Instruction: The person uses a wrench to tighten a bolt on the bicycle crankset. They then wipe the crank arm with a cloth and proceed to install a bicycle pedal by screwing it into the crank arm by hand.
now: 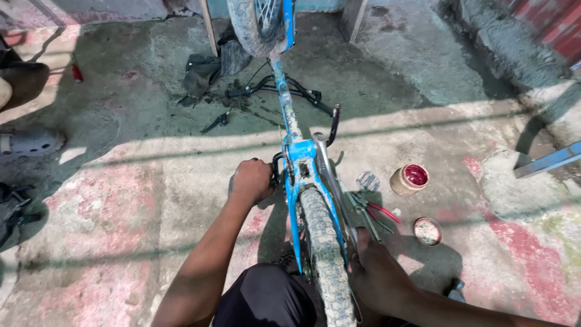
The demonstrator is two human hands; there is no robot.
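Fingers of left hand [253, 180] curled round pedal crank; right hand [375, 275] grips chainstay; blue bicycle [302, 158] upside-down, long axis pointing away.

Stained concrete floor [151, 200] under an upturned blue bicycle [301, 158], red-filled tin [410, 179], lid [427, 231], pliers [369, 210], dark rags [209, 66].

i'm seeing both my forearms bare, no sleeves, my left hand [253, 180] and right hand [376, 272] ungloved, black shorts covering my knee [266, 298] at the bottom centre.
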